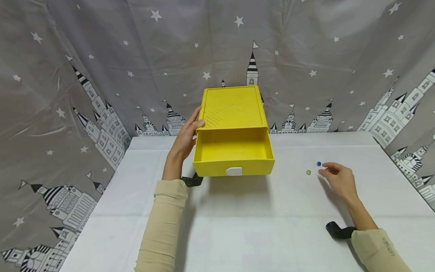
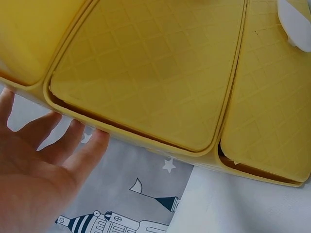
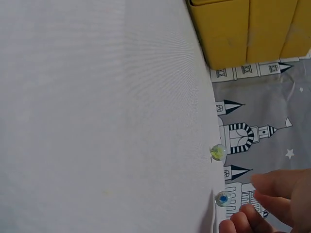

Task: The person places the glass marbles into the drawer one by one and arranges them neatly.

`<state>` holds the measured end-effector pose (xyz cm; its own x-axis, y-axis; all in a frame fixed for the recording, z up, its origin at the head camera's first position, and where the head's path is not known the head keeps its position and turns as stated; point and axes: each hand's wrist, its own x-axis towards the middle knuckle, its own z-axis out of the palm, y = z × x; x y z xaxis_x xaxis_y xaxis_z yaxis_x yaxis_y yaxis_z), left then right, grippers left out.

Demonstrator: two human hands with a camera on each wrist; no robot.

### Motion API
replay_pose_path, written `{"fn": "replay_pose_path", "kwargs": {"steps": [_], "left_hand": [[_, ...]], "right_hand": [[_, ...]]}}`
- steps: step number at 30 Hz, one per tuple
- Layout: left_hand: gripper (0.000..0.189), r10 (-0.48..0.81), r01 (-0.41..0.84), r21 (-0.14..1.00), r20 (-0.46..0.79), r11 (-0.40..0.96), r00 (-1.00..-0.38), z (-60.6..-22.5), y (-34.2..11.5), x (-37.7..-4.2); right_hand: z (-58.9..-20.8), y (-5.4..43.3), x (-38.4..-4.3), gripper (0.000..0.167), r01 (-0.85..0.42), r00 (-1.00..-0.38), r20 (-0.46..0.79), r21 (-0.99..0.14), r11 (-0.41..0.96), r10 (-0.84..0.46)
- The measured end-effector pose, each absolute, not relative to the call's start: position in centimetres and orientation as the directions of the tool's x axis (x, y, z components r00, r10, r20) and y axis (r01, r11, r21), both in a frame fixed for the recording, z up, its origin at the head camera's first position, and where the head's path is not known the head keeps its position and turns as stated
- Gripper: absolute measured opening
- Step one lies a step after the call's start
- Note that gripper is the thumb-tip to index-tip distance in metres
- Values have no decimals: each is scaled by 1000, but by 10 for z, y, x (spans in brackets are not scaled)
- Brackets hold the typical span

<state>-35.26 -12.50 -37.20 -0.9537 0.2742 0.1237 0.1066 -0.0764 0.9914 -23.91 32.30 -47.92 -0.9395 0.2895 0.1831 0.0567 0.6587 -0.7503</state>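
Note:
A yellow drawer cabinet (image 1: pixel 234 105) stands on the white table, its top drawer (image 1: pixel 253 167) pulled out toward me. That drawer is bare inside and has a white handle (image 1: pixel 234 171). My left hand (image 1: pixel 185 139) rests on the cabinet's left side, thumb at the top edge; in the left wrist view its fingers (image 2: pixel 95 148) lie spread along the side edge. To the right, a blue marble (image 1: pixel 318 164) and a yellow-green marble (image 1: pixel 308 172) lie on the table. My right hand (image 1: pixel 341 181) hovers beside the blue marble, thumb and forefinger apart, nothing between them.
Two closed drawer fronts (image 2: pixel 146 68) sit below the pulled-out one. A grey cloth (image 1: pixel 170 49) with castles and stars hangs behind and beside the white table (image 1: pixel 238 234). A black wrist mount (image 1: pixel 339 231) sticks out at the right wrist.

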Motion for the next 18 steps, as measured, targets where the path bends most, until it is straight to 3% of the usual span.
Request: {"fn": "replay_pose_path", "kwargs": {"steps": [18], "left_hand": [[66,279,115,990,132,-77,-951,-372,-126,-353]], "right_hand": [[-495,331,-245,29,11,-957,214,-650,760,197]]}}
